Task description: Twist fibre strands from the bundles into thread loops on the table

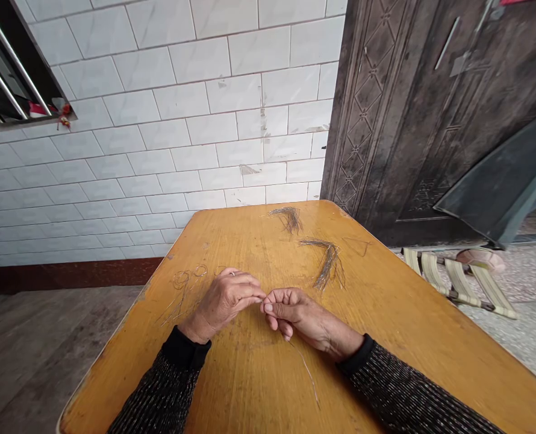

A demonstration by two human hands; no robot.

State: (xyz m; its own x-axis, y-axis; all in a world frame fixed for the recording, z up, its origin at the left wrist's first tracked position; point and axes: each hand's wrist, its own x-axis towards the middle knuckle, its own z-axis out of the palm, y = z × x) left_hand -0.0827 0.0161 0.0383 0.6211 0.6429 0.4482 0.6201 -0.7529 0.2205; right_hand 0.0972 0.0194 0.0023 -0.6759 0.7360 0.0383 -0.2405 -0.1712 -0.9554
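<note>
Over the middle of the wooden table (250, 380), my left hand (229, 299) and my right hand (297, 314) meet at the fingertips. Both are closed in a pinch on a thin wire (311, 375), whose free end hangs out below my right hand toward the near side. The part between the fingertips is mostly hidden. Beside my left hand lie several wires bent into loops (182, 279) with long tails. Beyond my right hand rests a bent bundle of thin wires (329, 262), with a second wire bundle (290, 218) farther back.
A single bent wire (361, 245) lies near the table's right edge. White tiled wall (191, 129) stands behind the table, a dark carved door (398, 138) at the right. Past the right edge, a strapped folding seat (458, 280) stands on the floor. A barred window (15, 66) is upper left.
</note>
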